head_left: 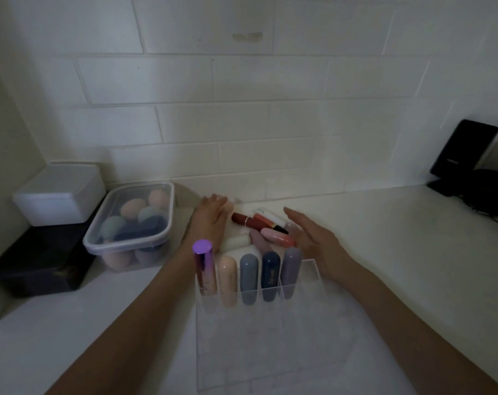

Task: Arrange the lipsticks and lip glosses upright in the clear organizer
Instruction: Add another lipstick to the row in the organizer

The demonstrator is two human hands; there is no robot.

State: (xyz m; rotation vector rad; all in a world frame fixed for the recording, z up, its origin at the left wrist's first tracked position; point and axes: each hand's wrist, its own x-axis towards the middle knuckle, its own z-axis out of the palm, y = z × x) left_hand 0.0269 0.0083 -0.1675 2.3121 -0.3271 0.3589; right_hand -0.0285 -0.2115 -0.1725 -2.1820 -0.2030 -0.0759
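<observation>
A clear organizer (273, 337) stands at the near centre of the counter. In its far row stand a purple-capped gloss (203, 269), a peach tube (227, 280), a grey-blue tube (249, 277), a navy tube (270, 276) and a lilac tube (291, 272), all upright. Behind it lies a loose pile: a dark red lipstick (246, 219), a pink tube (276, 236), a cream tube (235, 243) and a mauve tube (260, 242). My left hand (210, 218) rests palm down left of the pile. My right hand (313, 238) hovers at its right, fingers apart, holding nothing.
A clear lidded tub of makeup sponges (133, 223) sits to the left. Beyond it a white box (61, 193) rests on a black box (39, 260). A black device on a stand (461, 155) is at the far right. A tiled wall backs the counter.
</observation>
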